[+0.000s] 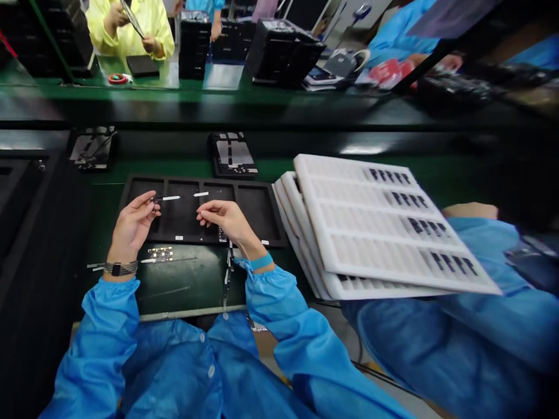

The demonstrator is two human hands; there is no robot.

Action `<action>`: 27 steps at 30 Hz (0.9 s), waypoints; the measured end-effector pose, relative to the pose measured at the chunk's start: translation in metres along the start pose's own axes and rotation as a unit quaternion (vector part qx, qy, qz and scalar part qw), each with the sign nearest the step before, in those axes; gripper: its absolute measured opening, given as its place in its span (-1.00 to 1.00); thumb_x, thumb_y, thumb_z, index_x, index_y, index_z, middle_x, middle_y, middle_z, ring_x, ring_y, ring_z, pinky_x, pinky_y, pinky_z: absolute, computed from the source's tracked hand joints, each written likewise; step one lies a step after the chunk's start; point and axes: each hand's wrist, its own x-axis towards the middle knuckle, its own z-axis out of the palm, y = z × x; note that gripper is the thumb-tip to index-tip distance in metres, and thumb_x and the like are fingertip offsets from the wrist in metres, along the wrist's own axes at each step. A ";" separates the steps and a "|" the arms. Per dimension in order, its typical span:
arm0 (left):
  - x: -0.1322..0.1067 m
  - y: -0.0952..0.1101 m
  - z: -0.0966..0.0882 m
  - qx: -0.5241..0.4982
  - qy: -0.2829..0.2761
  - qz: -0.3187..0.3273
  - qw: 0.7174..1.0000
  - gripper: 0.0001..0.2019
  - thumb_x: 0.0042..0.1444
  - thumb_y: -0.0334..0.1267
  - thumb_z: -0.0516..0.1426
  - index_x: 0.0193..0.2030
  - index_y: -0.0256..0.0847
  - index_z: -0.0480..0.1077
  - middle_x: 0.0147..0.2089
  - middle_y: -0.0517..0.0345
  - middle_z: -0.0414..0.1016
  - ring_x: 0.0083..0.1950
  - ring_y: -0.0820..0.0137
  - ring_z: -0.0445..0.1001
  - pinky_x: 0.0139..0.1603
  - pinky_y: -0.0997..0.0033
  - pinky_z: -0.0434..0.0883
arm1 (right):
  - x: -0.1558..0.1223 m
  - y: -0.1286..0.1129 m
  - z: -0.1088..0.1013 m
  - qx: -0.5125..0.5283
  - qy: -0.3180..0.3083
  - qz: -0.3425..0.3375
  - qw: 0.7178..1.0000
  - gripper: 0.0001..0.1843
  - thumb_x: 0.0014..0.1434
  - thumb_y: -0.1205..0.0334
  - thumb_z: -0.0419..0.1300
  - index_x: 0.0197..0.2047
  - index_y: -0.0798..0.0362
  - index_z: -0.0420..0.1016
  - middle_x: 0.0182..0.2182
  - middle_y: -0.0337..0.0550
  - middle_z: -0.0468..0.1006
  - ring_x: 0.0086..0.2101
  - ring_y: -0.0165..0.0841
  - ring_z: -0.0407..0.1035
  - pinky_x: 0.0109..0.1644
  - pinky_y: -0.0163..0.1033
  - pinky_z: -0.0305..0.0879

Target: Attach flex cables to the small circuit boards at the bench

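My left hand, with a watch on its wrist, pinches a small dark part with a white strip sticking out to the right. It is over the left side of a black tray with several compartments. My right hand is closed in a pinch over the tray's middle; what its fingertips hold, if anything, is too small to make out. Just above those fingertips shows another white strip; I cannot tell whether they touch it. Below the tray lies a small circuit board with light-coloured pads.
White foam trays with black pieces in slots are stacked at the right, beside a person in a blue sleeve. Two dark electronic assemblies lie behind the black tray. Across the bench, a person in yellow handles something.
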 end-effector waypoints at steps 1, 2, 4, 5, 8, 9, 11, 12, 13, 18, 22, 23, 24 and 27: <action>-0.001 0.000 0.001 0.003 0.002 0.003 1.000 -0.73 -0.03 -0.55 0.39 -0.16 -0.28 0.66 -0.25 0.07 0.63 -0.24 0.42 0.61 -0.20 0.51 0.59 | -0.001 0.000 0.001 -0.010 0.001 -0.001 1.000 -0.55 0.05 -0.11 0.55 -0.22 0.10 0.68 -0.36 -0.11 0.70 -0.39 -0.36 0.54 -0.31 -0.28 0.39; -0.001 -0.001 0.001 0.006 0.003 0.007 1.000 -0.75 -0.03 -0.54 0.41 -0.18 -0.28 0.65 -0.25 0.06 0.64 -0.23 0.40 0.62 -0.19 0.48 0.60 | -0.001 0.000 0.001 -0.019 0.003 -0.003 1.000 -0.55 0.05 -0.12 0.55 -0.22 0.09 0.68 -0.35 -0.11 0.70 -0.38 -0.36 0.54 -0.31 -0.28 0.40; -0.001 -0.002 0.001 0.009 0.004 0.014 1.000 -0.77 -0.03 -0.50 0.43 -0.21 -0.26 0.62 -0.24 0.05 0.65 -0.21 0.36 0.63 -0.18 0.44 0.60 | -0.002 -0.001 0.002 -0.030 0.005 -0.005 1.000 -0.53 0.05 -0.16 0.55 -0.23 0.08 0.68 -0.36 -0.12 0.69 -0.38 -0.35 0.54 -0.29 -0.26 0.42; -0.001 -0.002 0.001 0.012 0.004 0.016 1.000 -0.77 -0.04 -0.49 0.44 -0.22 -0.26 0.61 -0.23 0.04 0.65 -0.20 0.35 0.64 -0.19 0.43 0.60 | -0.002 -0.001 0.003 -0.031 0.006 -0.005 0.999 -0.52 0.04 -0.18 0.55 -0.24 0.08 0.67 -0.36 -0.12 0.69 -0.38 -0.34 0.54 -0.27 -0.24 0.44; 0.000 -0.006 0.001 0.027 0.001 0.019 0.999 -0.72 -0.07 -0.44 0.46 -0.18 -0.27 0.62 -0.18 -0.01 0.68 -0.22 0.38 0.61 -0.29 0.49 0.52 | -0.003 -0.001 0.006 -0.033 0.000 -0.003 0.999 -0.50 0.03 -0.21 0.55 -0.26 0.07 0.64 -0.38 -0.14 0.68 -0.40 -0.35 0.53 -0.22 -0.21 0.49; 0.000 -0.008 0.002 0.035 0.001 0.020 0.999 -0.70 -0.08 -0.43 0.47 -0.16 -0.28 0.64 -0.17 -0.03 0.68 -0.24 0.39 0.60 -0.33 0.50 0.48 | -0.003 -0.001 0.008 -0.035 -0.005 -0.001 0.999 -0.49 0.03 -0.21 0.55 -0.27 0.07 0.63 -0.38 -0.14 0.67 -0.40 -0.35 0.52 -0.22 -0.20 0.50; -0.001 -0.014 0.005 0.053 0.001 0.023 0.998 -0.67 -0.11 -0.40 0.48 -0.14 -0.29 0.65 -0.17 -0.05 0.68 -0.25 0.39 0.58 -0.36 0.51 0.43 | -0.005 -0.001 0.012 -0.042 -0.018 0.004 0.999 -0.50 0.06 -0.21 0.53 -0.28 0.07 0.61 -0.38 -0.14 0.67 -0.40 -0.35 0.52 -0.21 -0.20 0.51; -0.002 -0.017 0.008 0.061 0.001 0.026 0.998 -0.66 -0.13 -0.38 0.49 -0.15 -0.30 0.66 -0.19 -0.04 0.68 -0.26 0.40 0.58 -0.36 0.50 0.42 | -0.005 -0.001 0.015 -0.046 -0.023 0.005 0.999 -0.51 0.07 -0.20 0.53 -0.28 0.08 0.61 -0.38 -0.14 0.66 -0.40 -0.35 0.52 -0.21 -0.20 0.51; -0.004 -0.021 0.011 0.066 0.001 0.030 0.997 -0.65 -0.15 -0.37 0.50 -0.15 -0.30 0.66 -0.21 -0.01 0.67 -0.27 0.40 0.57 -0.34 0.48 0.43 | -0.006 0.000 0.018 -0.050 -0.026 0.005 0.998 -0.52 0.09 -0.19 0.52 -0.28 0.08 0.60 -0.38 -0.14 0.66 -0.41 -0.36 0.52 -0.22 -0.21 0.51; -0.013 -0.039 0.028 0.073 0.001 0.043 0.996 -0.59 -0.22 -0.33 0.52 -0.14 -0.29 0.66 -0.33 0.15 0.60 -0.37 0.46 0.53 -0.23 0.39 0.53 | -0.011 0.003 0.029 -0.055 -0.022 -0.014 0.998 -0.54 0.14 -0.18 0.48 -0.26 0.07 0.58 -0.38 -0.15 0.64 -0.41 -0.36 0.51 -0.25 -0.22 0.49; -0.018 -0.045 0.034 0.069 0.007 0.020 0.997 -0.60 -0.27 -0.30 0.53 -0.22 -0.30 0.62 -0.34 0.11 0.62 -0.35 0.42 0.57 -0.24 0.39 0.54 | -0.013 0.004 0.034 -0.056 -0.028 -0.018 0.998 -0.53 0.16 -0.21 0.46 -0.26 0.06 0.58 -0.37 -0.15 0.64 -0.40 -0.36 0.50 -0.22 -0.21 0.51; -0.019 -0.045 0.034 0.068 0.006 0.012 0.998 -0.60 -0.27 -0.30 0.54 -0.24 -0.30 0.61 -0.35 0.11 0.62 -0.36 0.41 0.57 -0.26 0.39 0.53 | -0.013 0.005 0.034 -0.055 -0.029 -0.018 0.998 -0.53 0.16 -0.21 0.46 -0.26 0.06 0.58 -0.37 -0.15 0.64 -0.40 -0.36 0.50 -0.22 -0.20 0.51; -0.019 -0.045 0.034 0.069 0.005 0.006 0.998 -0.60 -0.28 -0.29 0.54 -0.26 -0.30 0.59 -0.36 0.10 0.62 -0.37 0.41 0.56 -0.28 0.39 0.53 | -0.013 0.005 0.034 -0.054 -0.028 -0.019 0.998 -0.53 0.16 -0.21 0.47 -0.26 0.06 0.58 -0.37 -0.15 0.64 -0.40 -0.36 0.50 -0.22 -0.21 0.51; -0.018 -0.044 0.031 0.075 -0.004 -0.009 0.997 -0.58 -0.28 -0.26 0.55 -0.28 -0.30 0.56 -0.37 0.09 0.63 -0.43 0.44 0.53 -0.35 0.41 0.48 | -0.012 0.005 0.034 -0.050 -0.021 -0.023 0.998 -0.53 0.14 -0.21 0.48 -0.28 0.05 0.58 -0.38 -0.16 0.64 -0.42 -0.37 0.49 -0.25 -0.21 0.50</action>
